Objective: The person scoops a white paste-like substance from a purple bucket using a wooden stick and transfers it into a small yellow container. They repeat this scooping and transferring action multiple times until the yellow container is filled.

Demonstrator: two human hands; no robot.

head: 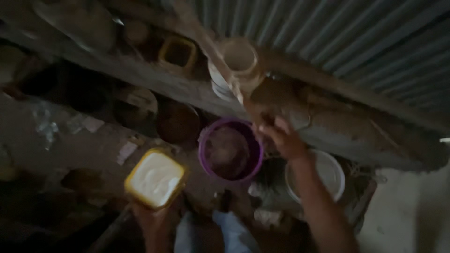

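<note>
Nearest the camera, my left hand (151, 220) is clamped from below around a square yellow tub (154, 178), open on top and filled with a white substance. It is held level above the dirt floor (70, 145). Just beside that hand I note blue trouser legs (225, 232) at the bottom edge.

Further out, my right hand (281, 138) reaches forward with its fingers curled together on the lower end of a long wooden stick (213, 51); motion blur prevents me confirming how firm that grasp is. The hand hovers over the right rim of a purple bucket (229, 149) with dark contents. A white bucket (328, 173) sits under my right forearm.

Beyond, a dark round pot (178, 122) stands left of the purple bucket. A pale cylindrical container (240, 58) and a yellow open container (177, 54) rest on a ledge. Corrugated metal sheeting (365, 37) forms the far wall.
</note>
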